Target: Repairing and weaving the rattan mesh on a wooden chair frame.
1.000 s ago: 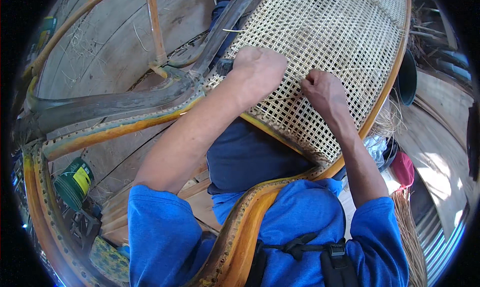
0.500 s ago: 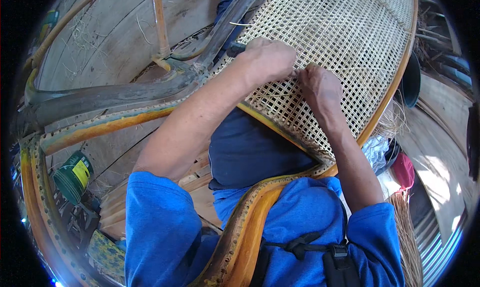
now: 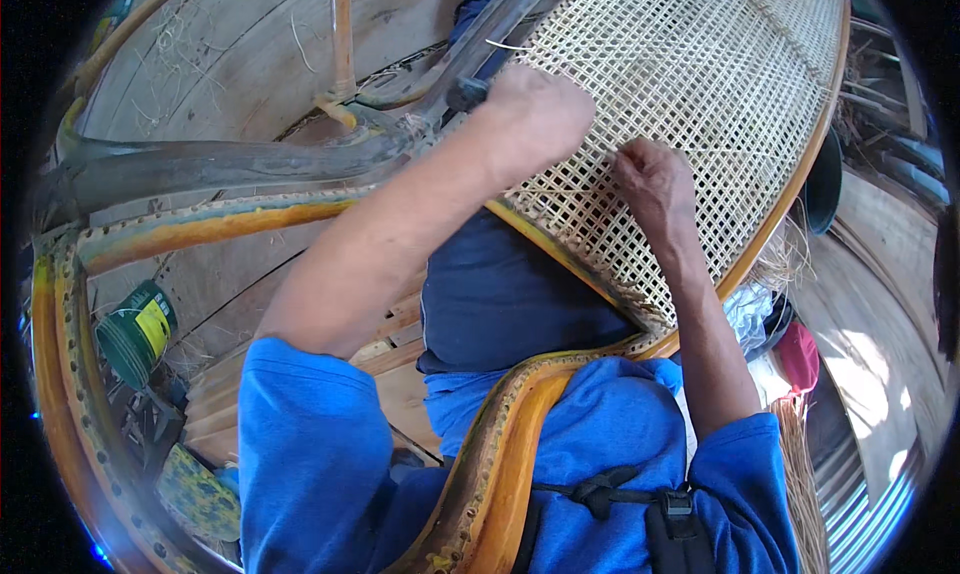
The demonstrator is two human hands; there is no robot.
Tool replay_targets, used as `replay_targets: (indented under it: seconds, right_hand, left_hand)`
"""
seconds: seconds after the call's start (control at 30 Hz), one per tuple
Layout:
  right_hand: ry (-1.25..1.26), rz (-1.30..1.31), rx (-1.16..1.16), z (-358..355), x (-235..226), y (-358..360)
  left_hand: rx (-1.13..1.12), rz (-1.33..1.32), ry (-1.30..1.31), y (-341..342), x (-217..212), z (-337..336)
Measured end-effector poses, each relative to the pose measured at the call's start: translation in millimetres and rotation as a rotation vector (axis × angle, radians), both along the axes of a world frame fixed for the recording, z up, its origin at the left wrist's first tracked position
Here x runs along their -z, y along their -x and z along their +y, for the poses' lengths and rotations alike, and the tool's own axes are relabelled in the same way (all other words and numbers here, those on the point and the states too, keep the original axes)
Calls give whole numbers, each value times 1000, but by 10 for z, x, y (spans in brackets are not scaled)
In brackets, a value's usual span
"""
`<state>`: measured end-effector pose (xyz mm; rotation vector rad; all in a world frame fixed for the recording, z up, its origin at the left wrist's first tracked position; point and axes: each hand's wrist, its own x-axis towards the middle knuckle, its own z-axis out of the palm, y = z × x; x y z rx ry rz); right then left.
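Head view: left hand now higher and further right than a second ago, curled knuckles-up on the cane panel at upper centre; grip hidden, cannot tell. Right hand barely moved, fingers pinched narrow on the weave. Suggests weaving creeping along the orange frame.

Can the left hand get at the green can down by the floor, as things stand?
Probably not without moving. The left hand rests on the woven cane panel, and the green cylindrical can lies low on the wooden floor beyond the curved orange-and-dark wooden frame rail, which runs between them.
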<state>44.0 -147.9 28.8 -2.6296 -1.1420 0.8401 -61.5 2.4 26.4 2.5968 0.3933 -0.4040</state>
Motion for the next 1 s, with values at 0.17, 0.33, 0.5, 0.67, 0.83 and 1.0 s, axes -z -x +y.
replay_targets:
  seconds: [0.17,0.33,0.5,0.67,0.83,1.0]
  right_hand:
    - [-6,-125,-60,-88,79,22]
    - [31,-167,-44,-32,105,97]
    - [57,-312,-111,10,142,207]
    - [-44,-363,-362,6,219,118]
    - [-257,-289,-571,34,237,-61]
    - [-218,-407,-452,196,191,-31]
  left_hand:
    - [112,72,-3,-135,55,-150]
    - [155,40,82,-248,132,-118]
    - [56,-8,187,-171,263,-48]
    - [-10,148,186,-121,204,58]
    - [-112,222,212,19,133,166]
    - [-160,175,100,322,12,336]
